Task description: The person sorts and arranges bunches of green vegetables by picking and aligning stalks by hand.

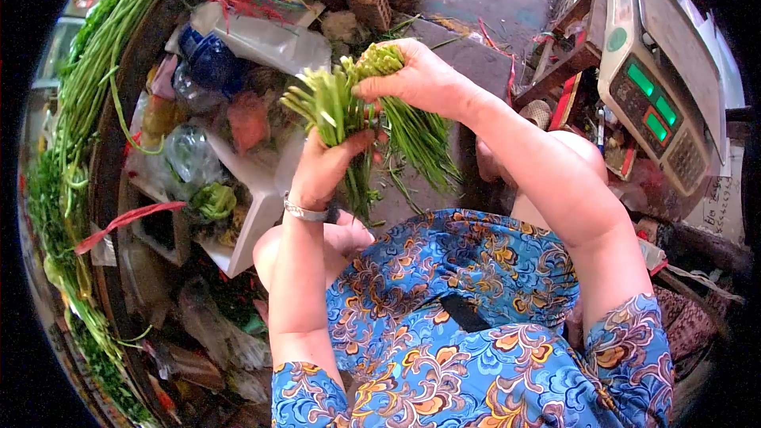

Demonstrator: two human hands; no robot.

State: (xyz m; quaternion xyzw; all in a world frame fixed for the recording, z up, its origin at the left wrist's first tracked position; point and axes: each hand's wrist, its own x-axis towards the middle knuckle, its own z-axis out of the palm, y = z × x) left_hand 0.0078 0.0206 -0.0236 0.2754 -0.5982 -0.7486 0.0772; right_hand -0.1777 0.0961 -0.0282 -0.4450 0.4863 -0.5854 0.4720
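Observation:
My left hand (329, 160) is closed around a bunch of green stems (325, 107), its pale cut ends pointing up and its lower part hanging below my wrist. Close beside it, my right hand (416, 75) grips a second bunch of green stems (420, 139), with cut ends showing above my fingers and thin dark green lengths drooping down. The two bunches touch and partly overlap. A bracelet (305, 210) circles my left wrist. The exact kind of vegetable is hard to make out.
A digital scale (658, 95) with lit green displays stands at the right. Long green vegetables (119, 40) lie along a shelf at the left. Below them are a white foam box (254, 198), plastic bags (190, 154) and a red strip (131, 226). A brick (370, 8) sits at the back.

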